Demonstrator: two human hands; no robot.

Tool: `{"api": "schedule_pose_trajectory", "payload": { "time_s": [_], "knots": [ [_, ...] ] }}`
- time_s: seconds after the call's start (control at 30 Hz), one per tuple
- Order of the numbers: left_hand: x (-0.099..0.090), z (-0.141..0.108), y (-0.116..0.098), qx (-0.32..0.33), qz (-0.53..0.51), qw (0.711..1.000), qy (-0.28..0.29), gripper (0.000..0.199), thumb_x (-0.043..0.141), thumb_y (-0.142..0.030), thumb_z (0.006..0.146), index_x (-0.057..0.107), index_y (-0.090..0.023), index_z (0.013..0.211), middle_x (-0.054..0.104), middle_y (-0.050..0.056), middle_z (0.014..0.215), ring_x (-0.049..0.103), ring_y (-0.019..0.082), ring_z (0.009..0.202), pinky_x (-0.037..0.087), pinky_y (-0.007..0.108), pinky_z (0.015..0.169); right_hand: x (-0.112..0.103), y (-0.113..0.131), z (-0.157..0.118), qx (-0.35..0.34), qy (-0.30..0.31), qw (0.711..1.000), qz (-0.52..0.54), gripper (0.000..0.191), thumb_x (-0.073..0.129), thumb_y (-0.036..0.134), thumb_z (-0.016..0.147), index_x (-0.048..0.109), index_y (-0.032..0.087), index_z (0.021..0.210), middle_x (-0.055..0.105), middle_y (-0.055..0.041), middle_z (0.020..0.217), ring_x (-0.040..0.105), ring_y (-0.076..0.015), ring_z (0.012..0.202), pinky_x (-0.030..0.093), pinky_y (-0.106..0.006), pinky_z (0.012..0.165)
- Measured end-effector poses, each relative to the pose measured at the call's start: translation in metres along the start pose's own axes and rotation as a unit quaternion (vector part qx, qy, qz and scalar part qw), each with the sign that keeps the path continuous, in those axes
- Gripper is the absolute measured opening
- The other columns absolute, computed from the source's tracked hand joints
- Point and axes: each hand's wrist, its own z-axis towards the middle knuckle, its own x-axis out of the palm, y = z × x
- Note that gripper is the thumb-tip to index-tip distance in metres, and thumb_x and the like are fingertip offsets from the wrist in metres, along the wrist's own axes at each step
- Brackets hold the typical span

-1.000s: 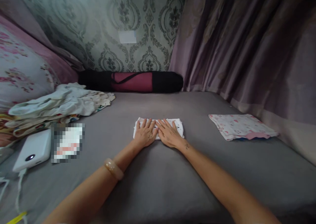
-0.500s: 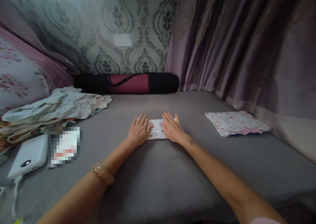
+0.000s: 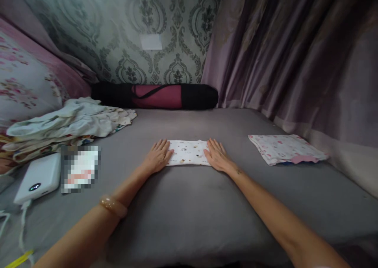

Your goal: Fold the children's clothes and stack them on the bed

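Note:
A folded white cloth (image 3: 188,153) with a small printed pattern lies flat on the grey bed sheet (image 3: 183,205), straight in front of me. My left hand (image 3: 158,156) rests palm down over its left end, fingers stretched out and pointing away from me. Over the right end lies my right hand (image 3: 217,154), also flat with the fingers extended. The stretch of cloth between the two hands is in plain sight; its outer ends are partly covered by my palms. Neither hand grips anything.
To the right is a folded stack of pink-printed white cloths (image 3: 288,149). Rumpled clothes (image 3: 73,120) lie at the left, near a white power bank (image 3: 38,179) with a cable and a blurred-out item (image 3: 81,169). A black and maroon long bag (image 3: 156,96) lies along the wall.
My hands have slid apart, the left one leftward and the right one rightward, uncovering more of the cloth. The view has shifted slightly.

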Motion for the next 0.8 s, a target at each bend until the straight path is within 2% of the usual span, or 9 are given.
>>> {"api": "schedule_pose_trajectory", "payload": {
  "time_s": [0.13, 0.27, 0.37, 0.43, 0.57, 0.63, 0.73, 0.8],
  "knots": [
    [0.006, -0.003, 0.008, -0.015, -0.028, 0.999, 0.032, 0.067, 0.014, -0.049, 0.097, 0.028, -0.007, 0.148, 0.023, 0.014, 0.156, 0.021, 0.025, 0.144, 0.019, 0.044, 0.116, 0.006, -0.007, 0.001, 0.004, 0.033, 0.999, 0.007, 0.075, 0.014, 0.05, 0.095, 0.026, -0.003, 0.147, 0.019, -0.0196, 0.156, 0.015, -0.0292, 0.144, 0.016, -0.043, 0.117],
    [0.008, -0.007, 0.009, -0.011, -0.053, 0.999, -0.002, 0.067, 0.012, -0.049, 0.097, 0.029, -0.009, 0.148, 0.023, 0.013, 0.156, 0.02, 0.024, 0.144, 0.019, 0.044, 0.116, -0.01, -0.005, 0.007, 0.026, 0.089, 0.995, 0.038, 0.074, 0.01, 0.05, 0.096, 0.022, 0.0, 0.149, 0.016, -0.0173, 0.157, 0.011, -0.0272, 0.145, 0.014, -0.045, 0.117],
    [0.005, -0.012, 0.009, 0.013, -0.063, 0.997, -0.036, 0.065, 0.012, -0.049, 0.098, 0.03, -0.012, 0.148, 0.023, 0.01, 0.156, 0.017, 0.023, 0.145, 0.018, 0.044, 0.117, -0.021, 0.001, 0.008, -0.002, 0.03, 0.999, 0.027, 0.073, 0.007, 0.049, 0.096, 0.021, 0.001, 0.15, 0.013, -0.0159, 0.158, 0.007, -0.025, 0.146, 0.008, -0.044, 0.118],
    [0.004, -0.016, 0.01, 0.024, -0.064, 0.997, -0.03, 0.063, 0.013, -0.049, 0.098, 0.032, -0.015, 0.148, 0.025, 0.008, 0.156, 0.017, 0.023, 0.145, 0.017, 0.046, 0.117, -0.017, 0.002, 0.007, -0.041, -0.009, 0.999, 0.013, 0.074, 0.007, 0.05, 0.096, 0.021, 0.001, 0.15, 0.014, -0.0155, 0.158, 0.007, -0.0234, 0.146, 0.007, -0.041, 0.118],
    [0.002, -0.018, 0.011, 0.009, -0.07, 0.997, 0.021, 0.062, 0.018, -0.051, 0.097, 0.033, -0.017, 0.147, 0.023, 0.008, 0.156, 0.021, 0.025, 0.144, 0.018, 0.048, 0.116, 0.003, -0.003, 0.004, -0.063, 0.024, 0.998, 0.012, 0.072, 0.009, 0.05, 0.096, 0.028, 0.004, 0.148, 0.023, -0.0155, 0.155, 0.015, -0.0243, 0.145, 0.014, -0.042, 0.118],
    [0.001, -0.017, 0.011, 0.006, -0.078, 0.996, 0.031, 0.063, 0.021, -0.051, 0.096, 0.032, -0.017, 0.148, 0.021, 0.008, 0.157, 0.02, 0.026, 0.144, 0.018, 0.049, 0.116, 0.008, -0.008, 0.004, -0.061, 0.037, 0.997, 0.01, 0.071, 0.012, 0.049, 0.095, 0.028, 0.005, 0.148, 0.022, -0.0148, 0.156, 0.015, -0.025, 0.145, 0.015, -0.043, 0.118],
    [-0.001, -0.016, 0.01, 0.008, -0.094, 0.995, 0.03, 0.062, 0.021, -0.05, 0.096, 0.033, -0.016, 0.147, 0.021, 0.009, 0.157, 0.02, 0.026, 0.144, 0.018, 0.049, 0.116, 0.0, -0.008, 0.008, -0.051, 0.073, 0.996, 0.005, 0.071, 0.016, 0.049, 0.095, 0.026, 0.003, 0.149, 0.02, -0.0156, 0.156, 0.014, -0.0259, 0.145, 0.015, -0.044, 0.118],
    [-0.002, -0.016, 0.01, 0.009, -0.102, 0.994, 0.022, 0.061, 0.021, -0.048, 0.096, 0.035, -0.016, 0.146, 0.022, 0.009, 0.156, 0.019, 0.026, 0.144, 0.019, 0.049, 0.115, -0.012, 0.001, 0.013, -0.038, 0.087, 0.996, -0.001, 0.07, 0.016, 0.048, 0.095, 0.029, 0.005, 0.148, 0.023, -0.0158, 0.155, 0.016, -0.027, 0.144, 0.013, -0.046, 0.117]
  ]
}}
